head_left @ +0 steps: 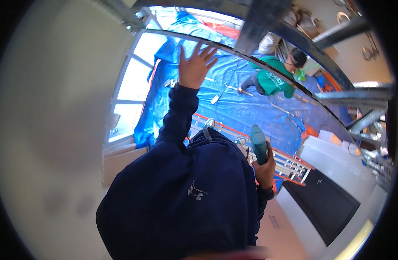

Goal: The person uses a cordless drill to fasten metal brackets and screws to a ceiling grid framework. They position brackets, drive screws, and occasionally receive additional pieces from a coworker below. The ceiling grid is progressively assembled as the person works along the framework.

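Note:
My left hand (194, 69) is raised in front of me, open, with the fingers spread. Its fingertips reach the lower edge of a long thin metal channel (225, 47); whether they press on it I cannot tell. Down by my right side, my right hand (264, 172) is closed around a teal power tool (258, 141) with a rounded, drill-like body. The tool's rounded end points up and away from me, and most of its grip is hidden by my fingers.
I stand on a scaffold platform with an orange-edged frame (290, 167). Below lies a floor covered in blue tarpaulin (225, 95). A person in a green shirt (273, 81) bends there. Metal beams (261, 26) cross overhead. A pale wall (56, 130) is at left, boards (324, 203) at lower right.

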`<state>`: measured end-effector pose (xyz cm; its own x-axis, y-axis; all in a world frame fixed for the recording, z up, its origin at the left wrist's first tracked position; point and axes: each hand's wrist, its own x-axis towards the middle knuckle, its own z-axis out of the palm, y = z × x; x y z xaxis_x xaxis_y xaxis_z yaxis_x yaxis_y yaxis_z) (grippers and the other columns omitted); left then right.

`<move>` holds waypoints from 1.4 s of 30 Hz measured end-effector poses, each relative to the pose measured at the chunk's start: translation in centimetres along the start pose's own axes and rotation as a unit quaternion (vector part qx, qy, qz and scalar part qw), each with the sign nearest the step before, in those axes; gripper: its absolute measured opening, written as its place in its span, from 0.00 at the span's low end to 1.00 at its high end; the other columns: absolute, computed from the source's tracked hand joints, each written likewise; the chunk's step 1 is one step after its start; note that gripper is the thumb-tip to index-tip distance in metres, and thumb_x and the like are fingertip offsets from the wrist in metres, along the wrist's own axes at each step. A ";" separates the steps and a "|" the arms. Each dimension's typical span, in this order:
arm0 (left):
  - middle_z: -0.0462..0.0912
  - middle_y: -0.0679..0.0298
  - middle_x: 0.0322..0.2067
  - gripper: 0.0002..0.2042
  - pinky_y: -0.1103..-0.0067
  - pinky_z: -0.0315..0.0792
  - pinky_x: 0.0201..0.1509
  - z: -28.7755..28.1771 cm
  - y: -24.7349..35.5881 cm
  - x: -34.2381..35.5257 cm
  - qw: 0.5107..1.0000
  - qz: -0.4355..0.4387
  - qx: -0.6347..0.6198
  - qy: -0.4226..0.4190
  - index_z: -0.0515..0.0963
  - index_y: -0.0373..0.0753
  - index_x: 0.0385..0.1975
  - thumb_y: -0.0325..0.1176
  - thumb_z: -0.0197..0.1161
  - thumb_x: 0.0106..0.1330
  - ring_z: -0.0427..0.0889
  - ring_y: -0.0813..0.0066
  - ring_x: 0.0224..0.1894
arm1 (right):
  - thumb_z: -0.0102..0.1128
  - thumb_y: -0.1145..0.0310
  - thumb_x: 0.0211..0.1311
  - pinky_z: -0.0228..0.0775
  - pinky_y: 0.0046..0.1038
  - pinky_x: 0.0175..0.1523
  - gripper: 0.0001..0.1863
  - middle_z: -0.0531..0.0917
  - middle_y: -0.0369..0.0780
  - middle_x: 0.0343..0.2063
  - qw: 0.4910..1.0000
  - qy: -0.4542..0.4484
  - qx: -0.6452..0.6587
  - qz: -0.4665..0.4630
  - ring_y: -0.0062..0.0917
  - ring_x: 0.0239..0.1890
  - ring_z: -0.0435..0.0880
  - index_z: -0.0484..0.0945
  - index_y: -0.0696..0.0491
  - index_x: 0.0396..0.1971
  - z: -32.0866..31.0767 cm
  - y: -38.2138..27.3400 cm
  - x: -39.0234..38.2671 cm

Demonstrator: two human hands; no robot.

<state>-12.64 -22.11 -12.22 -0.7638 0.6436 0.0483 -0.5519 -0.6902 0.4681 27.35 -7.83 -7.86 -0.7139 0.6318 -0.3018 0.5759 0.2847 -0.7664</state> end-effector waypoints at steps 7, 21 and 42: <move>0.77 0.59 0.61 0.41 0.62 0.71 0.58 -3.0 -5.0 -6.0 0.929 -0.262 0.201 0.168 0.64 0.48 0.73 0.69 0.56 0.68 0.81 0.63 0.56 | 0.52 0.82 0.45 0.76 0.30 0.51 0.47 0.82 0.46 0.45 0.994 0.061 -0.058 -0.076 0.30 0.43 0.84 0.61 0.54 0.74 0.6 -5.9 0.6; 0.84 0.46 0.45 0.28 0.62 0.83 0.47 2.9 0.0 -10.3 0.978 -0.041 -0.124 0.161 0.67 0.42 0.63 0.56 0.57 0.72 0.87 0.53 0.44 | 0.71 0.75 0.46 0.78 0.41 0.56 0.52 0.83 0.55 0.53 0.946 -0.134 -0.055 -0.289 0.48 0.53 0.86 0.57 0.59 0.75 10.7 -16.1 3.4; 0.85 0.50 0.39 0.21 0.74 0.78 0.45 8.9 -5.5 -6.9 0.982 -0.172 0.077 -0.004 0.70 0.33 0.62 0.43 0.49 0.79 0.85 0.66 0.41 | 0.72 0.73 0.51 0.80 0.30 0.46 0.22 0.86 0.42 0.39 0.990 -0.058 0.056 -0.117 0.28 0.40 0.87 0.78 0.60 0.48 9.7 -9.2 1.6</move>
<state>-1.31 -19.78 -7.25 -0.5385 0.8327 -0.1294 -0.7189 -0.3739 0.5860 17.03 -16.43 -6.82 -0.8670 0.4695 -0.1671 0.3466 0.3272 -0.8791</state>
